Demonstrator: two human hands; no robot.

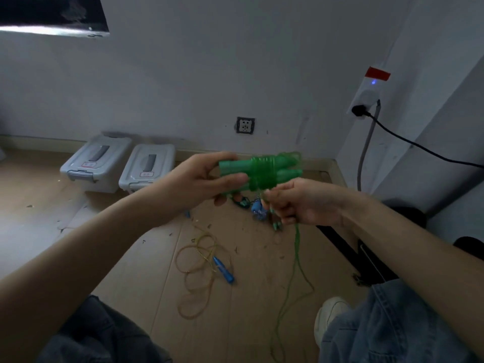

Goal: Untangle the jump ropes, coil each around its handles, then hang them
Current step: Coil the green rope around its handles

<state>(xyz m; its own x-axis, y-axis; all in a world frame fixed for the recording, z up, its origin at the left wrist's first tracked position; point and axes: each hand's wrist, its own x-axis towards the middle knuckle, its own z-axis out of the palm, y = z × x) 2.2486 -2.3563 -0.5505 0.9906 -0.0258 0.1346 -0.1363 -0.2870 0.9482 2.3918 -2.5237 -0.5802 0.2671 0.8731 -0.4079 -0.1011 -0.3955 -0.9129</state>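
Green jump rope handles (259,170), paired side by side and level, sit in the left hand (209,176), whose fingers curl round their ends. Several turns of green rope (297,247) wrap their middle. The right hand (301,203) pinches the loose rope just below, which trails down to the wooden floor (157,244). A blue-handled rope (222,268) lies there uncoiled.

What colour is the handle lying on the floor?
Blue handle, seen from the head camera.
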